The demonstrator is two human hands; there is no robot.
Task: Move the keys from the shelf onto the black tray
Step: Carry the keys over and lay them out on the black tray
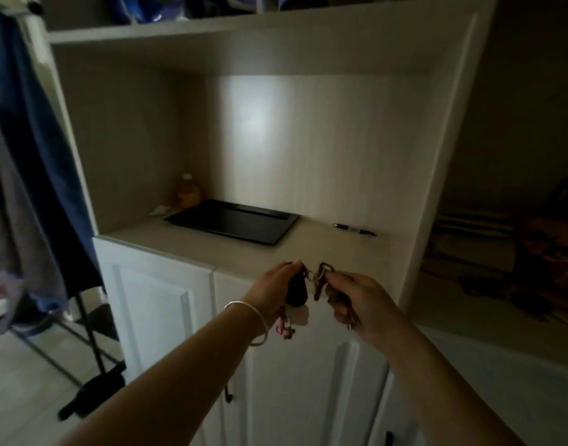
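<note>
Both hands are holding the keys (311,284) in the air just in front of the shelf's (324,249) front edge, so the bunch is already off the surface and not yet on the black tray (234,222). The left hand (273,289) is gripping the black fob, thumb and fingers closed around it, with a pale tag and a pinkish charm dangling below. The right hand (353,300) is pinching the metal keys and ring, fingers curled shut on them — the two hands are sharing one linked bunch.

The tray is lying towards the shelf's back-left corner, a yellowish bottle (187,191) standing just behind its far-left corner and a pen (355,229) lying apart near the right side.

To do this step well, I would judge it best to be carrying the bunch forward and left over the tray's middle, lowering it until the hanging charm is touching down first, then releasing both hands — keeping clear of the bottle and letting nothing trail over the tray's raised rim
</note>
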